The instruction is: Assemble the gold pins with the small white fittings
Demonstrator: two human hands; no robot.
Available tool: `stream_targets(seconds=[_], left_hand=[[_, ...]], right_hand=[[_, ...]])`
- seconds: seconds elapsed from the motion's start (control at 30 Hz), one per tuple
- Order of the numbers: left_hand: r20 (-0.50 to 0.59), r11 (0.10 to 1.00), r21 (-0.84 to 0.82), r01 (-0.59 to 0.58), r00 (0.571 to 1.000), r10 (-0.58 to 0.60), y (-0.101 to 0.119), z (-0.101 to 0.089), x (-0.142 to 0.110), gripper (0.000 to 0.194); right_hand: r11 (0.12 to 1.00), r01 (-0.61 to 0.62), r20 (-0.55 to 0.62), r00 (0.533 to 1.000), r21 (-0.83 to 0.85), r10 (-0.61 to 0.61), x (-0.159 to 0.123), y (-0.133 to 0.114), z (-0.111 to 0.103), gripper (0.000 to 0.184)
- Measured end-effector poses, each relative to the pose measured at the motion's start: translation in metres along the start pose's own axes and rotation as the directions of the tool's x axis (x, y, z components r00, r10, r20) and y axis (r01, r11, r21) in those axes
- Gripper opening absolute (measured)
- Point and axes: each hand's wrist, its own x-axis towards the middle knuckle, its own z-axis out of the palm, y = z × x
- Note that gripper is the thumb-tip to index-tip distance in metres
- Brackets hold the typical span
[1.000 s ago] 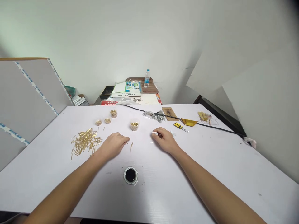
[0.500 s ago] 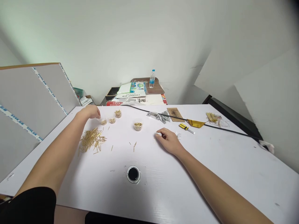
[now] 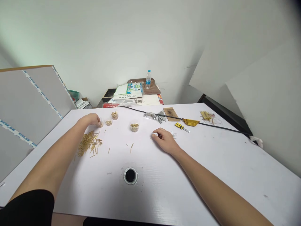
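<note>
My left hand is at the leftmost small clear cup, its bunched fingertips at the rim. Whatever they pinch is too small to make out. Two more cups with gold-coloured pieces, a low one and a taller one, stand just to the right. Below my left wrist spreads a pile of thin gold-coloured metal pins. My right hand rests on the table, thumb and forefinger closed on a small white piece. Between my hands stands another clear cup of gold-coloured pieces.
A few loose pins lie mid-table, behind a round black-centred fitting. Beyond my right hand are a yellow-black screwdriver, silver packets and a black cable. A grey panel stands at the left.
My left hand has moved down to the leftmost cup, its fingertips now at the rim. The right hand keeps its pose. The whole view has shifted slightly.
</note>
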Motion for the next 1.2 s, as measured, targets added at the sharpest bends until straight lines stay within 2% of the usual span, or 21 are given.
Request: stream_targets(seconds=[0.23,0.4,0.63,0.83,0.97,1.1,1.2], left_hand=[[-0.024,1.000,0.010,-0.025,0.999,0.025,0.003,0.007,0.004,0.030],[-0.033,0.998,0.003,-0.059,0.998,0.059,0.002,0.001,0.002,0.026],[-0.112,0.994,-0.020,-0.106,0.988,0.103,-0.003,-0.005,-0.004,0.027],[-0.119,0.995,-0.021,-0.096,0.989,0.093,0.000,-0.001,-0.005,0.028],[-0.109,0.996,-0.019,-0.083,0.991,0.080,0.001,-0.012,-0.003,0.025],[-0.180,0.996,-0.013,-0.083,0.981,0.080,0.011,-0.025,0.006,0.032],[-0.186,0.992,-0.019,-0.127,0.975,0.122,0.026,-0.024,0.018,0.029]], right_hand=[[1.000,-0.011,0.009,1.000,0.000,0.011,0.000,-0.002,-0.001,0.022],[1.000,-0.012,0.006,1.000,0.009,0.011,0.000,-0.002,-0.001,0.022],[1.000,-0.008,0.007,1.000,0.001,0.008,0.000,-0.003,-0.001,0.023],[1.000,-0.002,0.001,1.000,0.000,0.002,0.000,-0.001,0.000,0.023],[1.000,-0.014,0.009,1.000,-0.005,0.014,0.001,0.000,0.000,0.024],[1.000,-0.015,0.015,1.000,-0.004,0.015,0.001,-0.001,0.000,0.024],[1.000,-0.012,0.005,1.000,-0.011,0.012,0.001,-0.002,0.000,0.023]])
